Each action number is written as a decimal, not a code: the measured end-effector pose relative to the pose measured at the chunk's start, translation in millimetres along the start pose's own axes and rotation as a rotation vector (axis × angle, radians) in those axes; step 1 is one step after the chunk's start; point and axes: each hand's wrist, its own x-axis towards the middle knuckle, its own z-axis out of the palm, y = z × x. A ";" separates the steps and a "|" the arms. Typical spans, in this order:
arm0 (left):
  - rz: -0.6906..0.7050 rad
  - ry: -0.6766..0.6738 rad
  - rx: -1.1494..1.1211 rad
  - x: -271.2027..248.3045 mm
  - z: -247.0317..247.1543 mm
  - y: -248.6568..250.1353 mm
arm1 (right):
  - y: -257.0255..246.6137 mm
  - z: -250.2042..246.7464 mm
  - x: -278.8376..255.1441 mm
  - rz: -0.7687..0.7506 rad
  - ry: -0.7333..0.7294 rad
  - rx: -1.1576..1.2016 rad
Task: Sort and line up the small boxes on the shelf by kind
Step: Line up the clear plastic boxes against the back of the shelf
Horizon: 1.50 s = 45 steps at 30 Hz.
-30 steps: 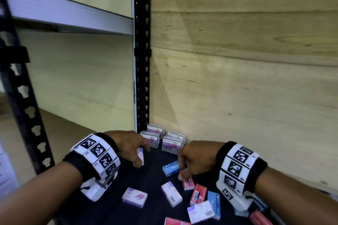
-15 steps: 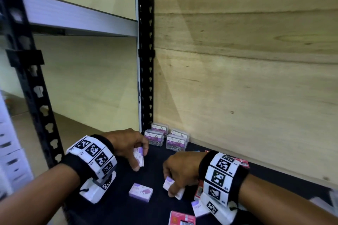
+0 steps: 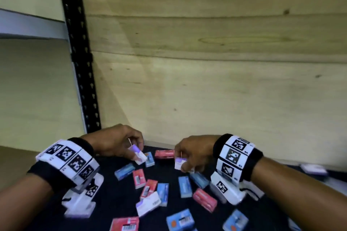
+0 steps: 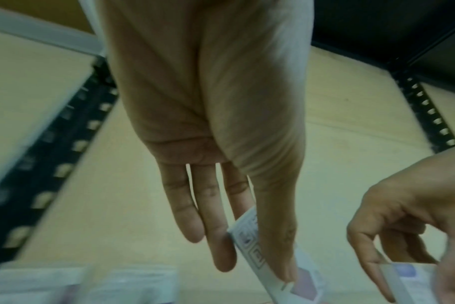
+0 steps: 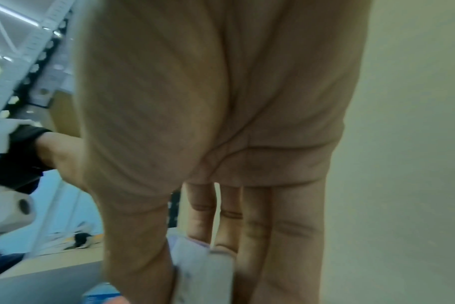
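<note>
My left hand (image 3: 129, 149) pinches a small white-and-purple box (image 3: 139, 157) between thumb and fingers, just above the dark shelf (image 3: 112, 199); the left wrist view shows that box (image 4: 268, 259) edge-on under the thumb. My right hand (image 3: 187, 159) holds a second white-and-purple box (image 3: 179, 163), seen close in the right wrist view (image 5: 203, 273). Between and below the hands lie several loose red boxes (image 3: 139, 178) and blue boxes (image 3: 185, 186), and one white-and-purple box (image 3: 148, 205) lying flat.
A plywood back wall (image 3: 206, 80) rises right behind the hands. A black perforated upright (image 3: 78, 52) stands at the left. A blurred white-and-purple box (image 3: 312, 168) lies at the far right. Blurred white-and-purple boxes (image 4: 133, 286) stand beyond my left fingers.
The view swung right, so the lined-up white-and-purple boxes left the head view. My right hand lifted a white-and-purple box off the shelf. My left hand still holds its box.
</note>
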 end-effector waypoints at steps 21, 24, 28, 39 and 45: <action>0.394 -0.136 0.136 219.8 126.2 263.1 | 277.5 24.3 -185.1 0.640 0.045 0.041; 0.378 -0.180 0.126 236.8 141.3 275.4 | 291.8 31.3 -188.5 0.644 0.047 0.041; 0.356 -0.259 0.126 251.2 157.5 285.8 | 304.4 41.7 -184.8 0.620 0.045 0.058; 0.387 -0.265 0.157 259.7 169.2 299.2 | 327.1 47.6 -197.9 0.729 -0.125 0.013; 0.393 -0.234 0.316 254.2 171.4 303.9 | 329.2 53.8 -196.6 0.701 -0.123 -0.008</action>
